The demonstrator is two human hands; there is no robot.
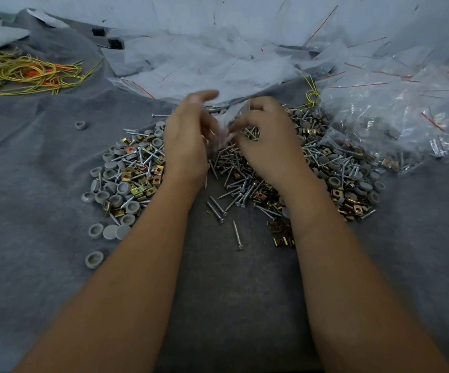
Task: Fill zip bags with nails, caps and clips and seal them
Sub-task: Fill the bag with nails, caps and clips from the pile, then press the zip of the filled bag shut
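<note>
While two hands hold one bag (pixel 222 130), right hand (pixel 266 135) grips nails (pixel 250 132).

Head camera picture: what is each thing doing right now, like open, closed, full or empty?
Left hand: holds the clear bag.
Right hand: curled round some nails.
Clear bag: between the hands, looks unsealed.
Loose pile: nails, caps and clips mixed on the cloth.
Filled bags: heaped at right.
Empty bags: flat behind.

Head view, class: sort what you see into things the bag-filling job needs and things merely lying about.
Job:
- left hand, right hand, holding a zip bag
- nails
- grey caps
- brass clips
- empty bags
- filled bags

Lying about:
- yellow and orange cords
- grey cloth
</note>
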